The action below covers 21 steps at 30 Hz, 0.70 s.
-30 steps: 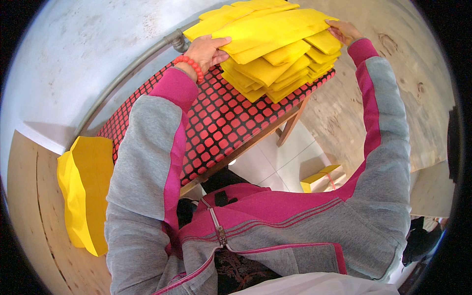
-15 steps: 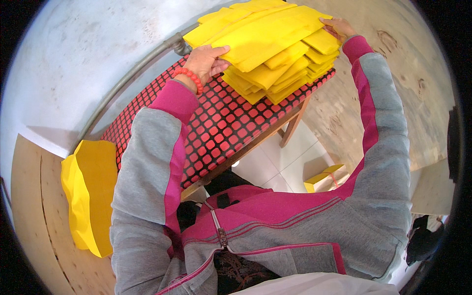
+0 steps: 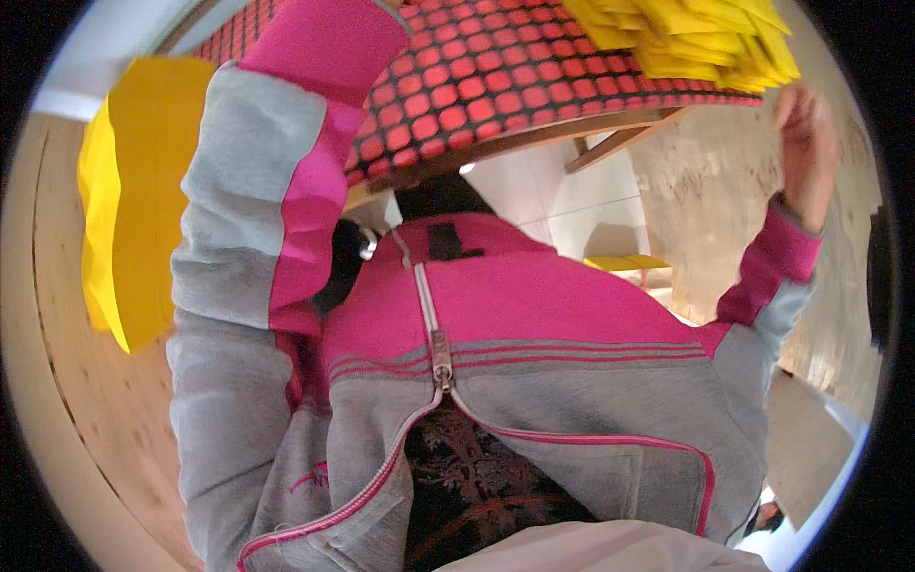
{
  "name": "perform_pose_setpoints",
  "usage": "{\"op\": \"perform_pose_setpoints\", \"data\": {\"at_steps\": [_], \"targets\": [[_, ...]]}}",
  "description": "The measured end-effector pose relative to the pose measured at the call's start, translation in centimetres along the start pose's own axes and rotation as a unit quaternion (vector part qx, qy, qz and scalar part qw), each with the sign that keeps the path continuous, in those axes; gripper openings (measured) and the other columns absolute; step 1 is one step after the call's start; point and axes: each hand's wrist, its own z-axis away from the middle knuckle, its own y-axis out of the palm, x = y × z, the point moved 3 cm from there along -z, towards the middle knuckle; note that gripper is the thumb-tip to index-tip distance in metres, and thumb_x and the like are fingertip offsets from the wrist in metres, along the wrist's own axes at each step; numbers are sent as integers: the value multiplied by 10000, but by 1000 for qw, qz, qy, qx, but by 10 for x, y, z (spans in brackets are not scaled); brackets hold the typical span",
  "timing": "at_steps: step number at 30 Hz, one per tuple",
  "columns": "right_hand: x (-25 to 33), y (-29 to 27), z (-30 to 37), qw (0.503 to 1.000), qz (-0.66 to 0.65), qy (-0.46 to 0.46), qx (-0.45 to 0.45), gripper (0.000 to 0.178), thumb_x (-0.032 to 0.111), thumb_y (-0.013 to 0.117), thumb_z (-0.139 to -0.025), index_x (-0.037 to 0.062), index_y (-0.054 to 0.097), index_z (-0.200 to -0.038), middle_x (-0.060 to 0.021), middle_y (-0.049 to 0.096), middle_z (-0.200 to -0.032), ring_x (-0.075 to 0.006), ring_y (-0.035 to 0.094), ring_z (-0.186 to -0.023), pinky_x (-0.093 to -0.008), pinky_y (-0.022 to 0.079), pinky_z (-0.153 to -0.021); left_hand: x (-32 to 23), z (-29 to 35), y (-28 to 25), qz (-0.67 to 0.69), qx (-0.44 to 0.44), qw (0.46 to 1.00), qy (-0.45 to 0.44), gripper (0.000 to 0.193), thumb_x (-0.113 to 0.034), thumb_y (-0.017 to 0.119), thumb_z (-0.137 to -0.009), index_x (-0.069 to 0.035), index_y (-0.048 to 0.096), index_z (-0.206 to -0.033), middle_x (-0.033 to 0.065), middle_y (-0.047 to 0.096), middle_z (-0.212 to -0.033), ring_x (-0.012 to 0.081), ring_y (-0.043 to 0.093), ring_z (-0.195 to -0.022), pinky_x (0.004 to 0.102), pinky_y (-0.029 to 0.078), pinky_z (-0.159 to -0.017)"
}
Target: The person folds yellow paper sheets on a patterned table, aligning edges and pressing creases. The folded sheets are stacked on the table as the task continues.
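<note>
Our hands at the yellow stack

Our right hand (image 3: 808,153) hangs by the table (image 3: 534,86) edge, fingers loosely together, just below the stack (image 3: 705,38); our left hand is out of view.

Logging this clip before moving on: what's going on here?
A person in a grey and pink zip jacket is at a table with a red and black checked cover. A heap of yellow sheets lies at its far right. The right hand is raised beside the table edge, just below the heap, fingers loose and holding nothing. The left hand is out of view past the top edge. More yellow material hangs at the left.
</note>
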Motion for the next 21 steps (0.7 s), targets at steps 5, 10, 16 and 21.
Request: {"op": "perform_pose_setpoints", "data": {"at_steps": [5, 10, 16, 21], "targets": [[-52, 215, 82, 896, -188, 200, 348, 125, 134, 574, -1008, 12, 599, -1009, -85, 660, -890, -175, 675, -818, -299, 560, -737, -38, 102, -24, -43, 11, 992, 114, 202, -157, 565, -1001, 25, 610, -1077, 100, 693, -924, 163, 679, -803, 260, 558, -703], [-78, 335, 92, 907, -35, 30, 418, 187, 194, 582, -1000, 15, 602, -948, -82, 640, -861, -174, 639, -776, -326, 513, -687, -47, 224, -81, -205, -127, 953, 183, 159, -108, 555, -1006, 15, 609, -1092, 91, 634, -841, 164, 628, -748, 262, 542, -657], [-84, 440, 71, 870, 108, -217, 429, 136, 156, 586, -947, 27, 569, -989, -166, 612, -904, -345, 628, -836, -430, 519, -710, -2, 388, -143, -194, -407, 888, 85, 136, -76, 563, -995, 20, 609, -1080, 89, 657, -807, 140, 631, -649, 262, 546, -604], [-112, 503, 39, 856, 299, -249, 341, 263, 211, 586, -907, 15, 573, -1081, -236, 624, -1043, -411, 647, -899, -509, 521, -782, 33, 479, -156, -180, -507, 841, 64, 128, -85, 571, -997, 0, 609, -1085, 88, 664, -810, 128, 618, -641, 254, 528, -606]]}}
